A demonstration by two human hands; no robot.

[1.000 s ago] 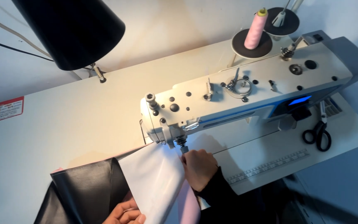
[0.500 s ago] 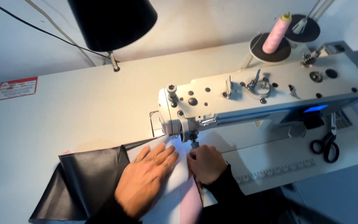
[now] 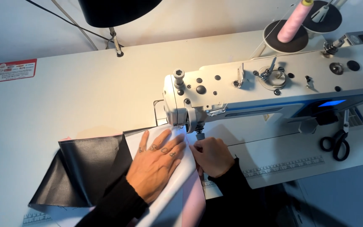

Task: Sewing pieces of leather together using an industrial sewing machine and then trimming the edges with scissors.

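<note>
My left hand [image 3: 156,164] lies flat, fingers spread, on a white fabric piece [image 3: 177,187] just left of the presser foot [image 3: 198,134] of a white sewing machine [image 3: 274,84]. My right hand [image 3: 213,156] is curled on the fabric's edge right below the needle area, pinching it. A black fabric piece [image 3: 85,168] spreads out to the left under the white one, and a pink layer [image 3: 194,201] hangs off the table's front edge.
Black scissors [image 3: 336,143] lie on the machine bed at right. A pink thread cone [image 3: 295,21] stands behind the machine. A black lamp shade [image 3: 114,10] hangs at the top. A ruler strip [image 3: 282,168] runs along the table's front edge.
My left hand came up from the bottom edge and now rests flat on the white fabric beside the needle. The view shifted left and closer. My right hand stayed by the presser foot.
</note>
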